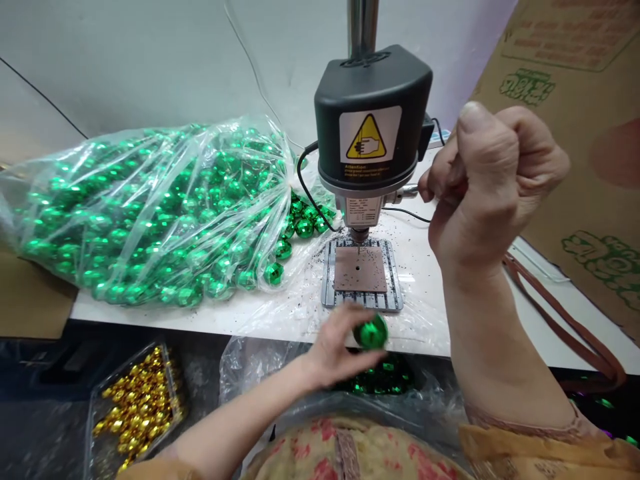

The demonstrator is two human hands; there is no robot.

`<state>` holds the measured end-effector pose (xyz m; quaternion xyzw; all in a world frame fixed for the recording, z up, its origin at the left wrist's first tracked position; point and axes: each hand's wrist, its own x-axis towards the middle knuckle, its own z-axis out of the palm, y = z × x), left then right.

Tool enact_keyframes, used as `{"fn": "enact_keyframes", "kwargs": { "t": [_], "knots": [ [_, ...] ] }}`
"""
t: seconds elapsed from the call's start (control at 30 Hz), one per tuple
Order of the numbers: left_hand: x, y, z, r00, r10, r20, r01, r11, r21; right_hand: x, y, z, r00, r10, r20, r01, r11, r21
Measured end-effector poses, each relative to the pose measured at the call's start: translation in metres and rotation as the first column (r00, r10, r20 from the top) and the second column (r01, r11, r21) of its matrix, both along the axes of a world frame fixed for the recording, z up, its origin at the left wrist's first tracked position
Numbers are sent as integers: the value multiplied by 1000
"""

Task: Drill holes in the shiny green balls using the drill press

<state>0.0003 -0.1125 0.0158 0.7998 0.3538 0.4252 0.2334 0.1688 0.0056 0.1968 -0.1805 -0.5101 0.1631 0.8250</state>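
One green ball point(371, 331), round, no long axis, is at the left hand point(340, 343), by the near edge of the bench point(115, 313), on the near side of the brown pad point(367, 280) with its hole. Left thumb and fingers curve about it; blurred, so grip cannot be told. Right hand point(493, 173), farther from the ball, is closed around the lever point(409, 192) of the drill press point(374, 93).

Drill press point(373, 113) on a white table point(419, 293): my right hand point(493, 173) grips its handle point(410, 191); my left hand point(334, 347) holds a green ball point(373, 331) near its base point(394, 283).
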Motion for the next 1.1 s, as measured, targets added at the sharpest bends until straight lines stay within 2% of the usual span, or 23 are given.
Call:
{"fn": "enact_keyframes", "kwargs": {
  "t": [0.07,0.1,0.17,0.2,0.27,0.3,0.37,0.4,0.43,0.5,0.6,0.67,0.73,0.77,0.83,0.9,0.93,1.0,1.1],
  "knots": [
    [-4,-24,-10,969,-181,-167,193,979,58,-1,0,0,1000,18,-13,-18,1000,10],
    [-7,-30,-15,946,-232,-227,251,966,59,-1,0,1,1000,23,-17,-23,1000,14],
    [-16,-27,-18,937,-241,-252,260,964,46,-1,0,1,1000,10,-27,-10,1000,12],
    [-22,-18,-17,954,-199,-226,214,976,45,-1,-1,2,1000,2,-30,-2,1000,0],
    [-36,15,-7,990,4,-140,5,998,64,0,-1,1,999,-8,-42,7,1000,-19],
    [-44,37,0,986,141,-92,-134,988,75,-1,-1,1,999,-9,-46,8,1000,-24],
    [-58,88,15,908,417,-42,-415,908,60,-1,-1,1,999,-6,-45,5,1000,-26],
    [-64,114,21,862,503,-56,-500,864,59,-1,-1,0,999,-5,-43,4,1000,-24],
    [-69,138,26,833,541,-117,-537,841,70,-1,-1,0,999,-8,-41,8,1000,-20],
    [-75,178,31,799,518,-306,-526,848,62,-1,0,-1,999,-14,-32,14,1000,-14],
    [-76,207,29,756,445,-479,-507,862,2,0,1,-2,1000,-18,-25,18,1000,0],
    [-77,209,27,783,462,-418,-518,855,-25,1,1,-2,1000,-6,-25,6,1000,2],
    [-78,200,27,840,497,-219,-526,845,-98,1,0,-3,1000,-3,-25,3,1000,7],
    [-79,192,28,863,496,-90,-505,845,-176,1,0,-3,1000,-5,-23,6,1000,9],
    [-78,174,32,874,458,165,-373,848,-377,1,0,-3,1000,-10,-21,10,1000,11],
    [-74,153,35,850,392,351,-160,828,-538,1,0,-2,1000,-1,-22,1,1000,7],
    [-70,143,36,838,366,405,-70,808,-585,0,0,-2,1000,9,-25,-9,1000,7],
    [-60,126,35,840,322,437,38,768,-639,0,0,-1,998,39,-44,-39,999,17],
    [-46,111,29,880,263,395,67,755,-652,-1,0,-1,995,74,-64,-72,997,32]
  ]
}}
